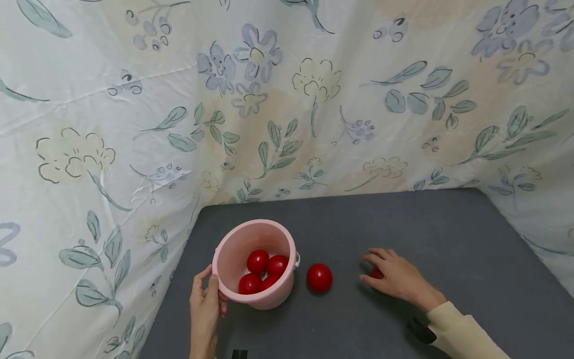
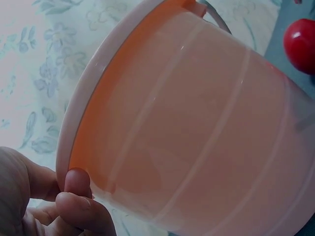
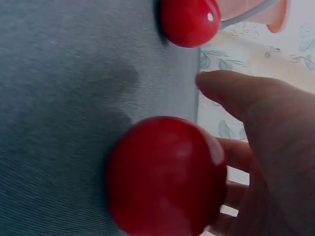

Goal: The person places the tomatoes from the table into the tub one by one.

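A pink bucket (image 1: 233,249) stands on the grey table top (image 1: 448,234) near its left edge, with several red balls (image 1: 257,261) inside. My left hand (image 1: 211,294) grips the bucket's near side; its thumb lies up by the rim (image 2: 66,147) in the left wrist view. One loose red ball (image 1: 319,277) lies just right of the bucket. Further right, my right hand (image 1: 386,271) lies over another red ball (image 1: 376,273), mostly hiding it. In the right wrist view that ball (image 3: 165,177) rests on the table with the fingers (image 3: 236,155) curved round it.
A flowered cloth (image 1: 287,99) hangs as a wall behind the table and down both sides, close to the bucket on the left. Bare grey surface stretches behind and to the right of my right hand. A small dark object (image 1: 421,331) lies by my right sleeve.
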{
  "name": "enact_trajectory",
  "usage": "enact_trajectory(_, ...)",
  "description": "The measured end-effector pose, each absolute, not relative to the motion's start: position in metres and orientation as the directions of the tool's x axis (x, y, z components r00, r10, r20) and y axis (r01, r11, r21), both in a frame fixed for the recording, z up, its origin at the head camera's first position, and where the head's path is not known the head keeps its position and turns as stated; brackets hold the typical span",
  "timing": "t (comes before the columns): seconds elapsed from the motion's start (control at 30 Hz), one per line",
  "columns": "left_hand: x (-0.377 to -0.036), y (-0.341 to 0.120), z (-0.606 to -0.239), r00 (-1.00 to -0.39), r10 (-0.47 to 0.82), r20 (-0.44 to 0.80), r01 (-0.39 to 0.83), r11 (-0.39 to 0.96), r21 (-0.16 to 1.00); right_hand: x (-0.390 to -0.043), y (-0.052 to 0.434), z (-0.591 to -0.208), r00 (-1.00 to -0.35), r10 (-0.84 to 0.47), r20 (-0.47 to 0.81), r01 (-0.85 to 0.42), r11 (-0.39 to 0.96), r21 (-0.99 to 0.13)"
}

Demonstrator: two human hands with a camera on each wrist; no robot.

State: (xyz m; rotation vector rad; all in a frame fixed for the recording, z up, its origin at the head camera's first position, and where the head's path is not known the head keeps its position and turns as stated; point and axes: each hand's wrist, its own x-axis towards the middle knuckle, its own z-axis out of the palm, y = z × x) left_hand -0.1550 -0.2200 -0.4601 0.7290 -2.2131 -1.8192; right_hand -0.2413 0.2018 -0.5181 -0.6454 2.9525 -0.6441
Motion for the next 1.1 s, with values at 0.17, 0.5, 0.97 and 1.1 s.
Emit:
enact_trajectory(0.17,-0.154,-0.221,-0.459,-0.862,-0.48,-0.164,-0.253,0.128,0.959,-0.236,0.201,-0.527,-0.914,-0.405,-0.036,-0.346,0.822,-0.452)
enact_trajectory(0.5,-0.151,-0.222,-0.461,-0.867,-0.471,-0.164,-0.252,0.131,0.959,-0.231,0.199,-0.532,-0.919,-0.39,-0.062,-0.319,0.826,-0.465)
enact_trajectory(0.97,-0.148,-0.223,-0.463,-0.867,-0.471,-0.159,-0.247,0.13,0.96,-0.235,0.2,-0.529,-0.92,-0.393,-0.001,-0.332,0.779,-0.531)
enact_trajectory(1.1,-0.146,-0.224,-0.464,-0.87,-0.468,-0.153,-0.238,0.129,0.963,-0.242,0.2,-0.52,-0.909,-0.412,0.063,-0.386,0.774,-0.502)
